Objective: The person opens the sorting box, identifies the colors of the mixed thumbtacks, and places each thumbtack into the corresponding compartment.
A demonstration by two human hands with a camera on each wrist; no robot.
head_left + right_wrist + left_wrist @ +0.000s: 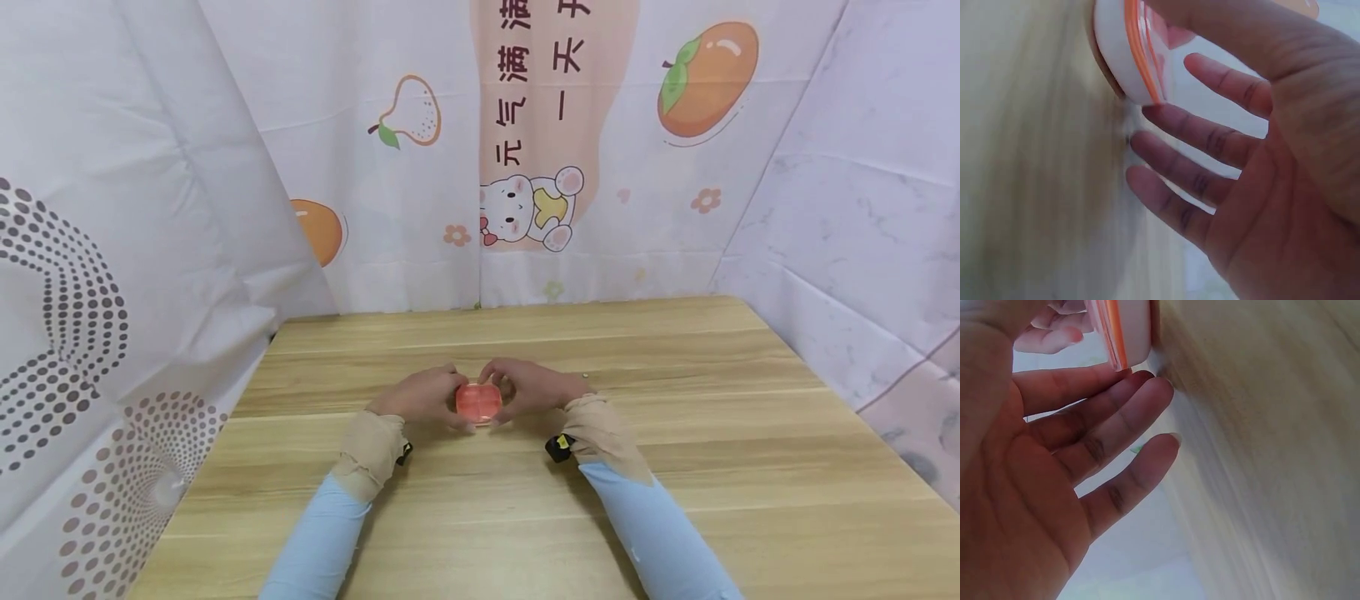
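Both hands on small orange box, mid-bench, lid looks not yet opened.
Left hand (420,398) and right hand (528,387) flank the orange box (478,402) resting on the bench (675,467), well off every edge; fingers (1116,419) of both loosely extended, tips touching its sides, thumbs over top. Seam (1141,56) appears closed; handling just begun, I judge.

Bare wooden table (675,467) lies open all around; only the printed curtains (135,250) hem its edges.
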